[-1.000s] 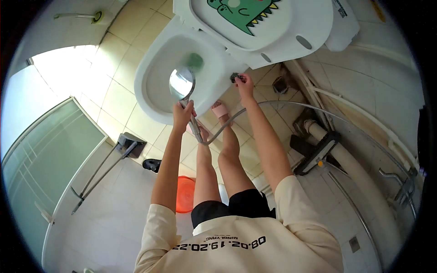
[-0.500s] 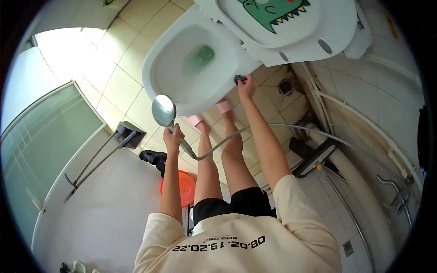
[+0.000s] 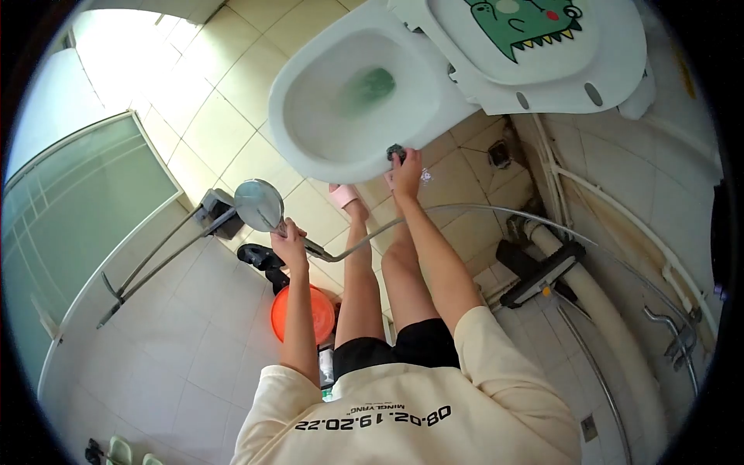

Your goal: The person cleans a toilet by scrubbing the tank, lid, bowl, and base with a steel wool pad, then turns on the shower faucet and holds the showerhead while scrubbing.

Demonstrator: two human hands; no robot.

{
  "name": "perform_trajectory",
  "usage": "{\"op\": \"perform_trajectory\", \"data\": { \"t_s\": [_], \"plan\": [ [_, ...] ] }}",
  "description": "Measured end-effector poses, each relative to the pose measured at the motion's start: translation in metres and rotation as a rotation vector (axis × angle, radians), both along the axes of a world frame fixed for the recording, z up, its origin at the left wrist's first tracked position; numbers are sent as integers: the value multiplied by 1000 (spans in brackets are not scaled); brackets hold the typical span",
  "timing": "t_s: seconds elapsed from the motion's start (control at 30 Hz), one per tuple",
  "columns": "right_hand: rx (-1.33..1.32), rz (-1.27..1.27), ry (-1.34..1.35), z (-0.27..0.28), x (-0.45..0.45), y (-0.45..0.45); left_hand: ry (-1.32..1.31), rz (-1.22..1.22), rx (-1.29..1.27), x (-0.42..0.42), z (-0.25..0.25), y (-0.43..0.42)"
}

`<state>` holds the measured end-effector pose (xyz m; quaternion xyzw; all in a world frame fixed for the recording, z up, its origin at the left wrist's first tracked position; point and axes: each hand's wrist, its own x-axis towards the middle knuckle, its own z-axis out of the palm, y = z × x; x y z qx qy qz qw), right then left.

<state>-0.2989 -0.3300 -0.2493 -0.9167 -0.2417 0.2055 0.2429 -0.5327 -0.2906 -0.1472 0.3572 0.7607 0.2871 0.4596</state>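
Observation:
My left hand (image 3: 289,244) is wrapped round the handle of a silver shower head (image 3: 259,204), held over the floor to the left of the toilet bowl. A grey metal hose (image 3: 496,208) runs from the handle across to the right wall. Pinched in the fingers of my right hand (image 3: 405,172) is a dark grey scouring ball (image 3: 395,152), touching the outer rim of the white toilet (image 3: 322,167) on its near side. Green-tinted water (image 3: 376,84) lies in the bowl. The toilet lid (image 3: 597,77), with a green dinosaur picture, is raised.
An orange-red basin (image 3: 314,310) and black shoes (image 3: 262,257) are by my left arm. A dustpan (image 3: 219,213) stands near the glass door (image 3: 85,225). On the right are a floor squeegee (image 3: 542,275), pipes (image 3: 620,225) and a floor drain (image 3: 501,154).
My right hand has moved the scouring ball left along the near rim. My left hand has carried the shower head left, away from the bowl. The camera view has shifted slightly.

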Motion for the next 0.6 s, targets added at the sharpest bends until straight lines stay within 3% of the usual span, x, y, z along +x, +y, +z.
{"op": "perform_trajectory", "data": {
  "t_s": [0.13, 0.27, 0.4, 0.6],
  "plan": [
    [70, 140, 117, -3, -66, 11, -63, 49, 20, -12, -2, 0],
    [48, 391, 128, 1, -124, 49, 48, 26, 2, -16, 13, 5],
    [73, 622, 93, -5, -138, 68, 58, 0, 36, -18, 17, 7],
    [75, 410, -20, 4, -102, 32, -18, -147, -2, -5, 22, 3]
  ]
}}
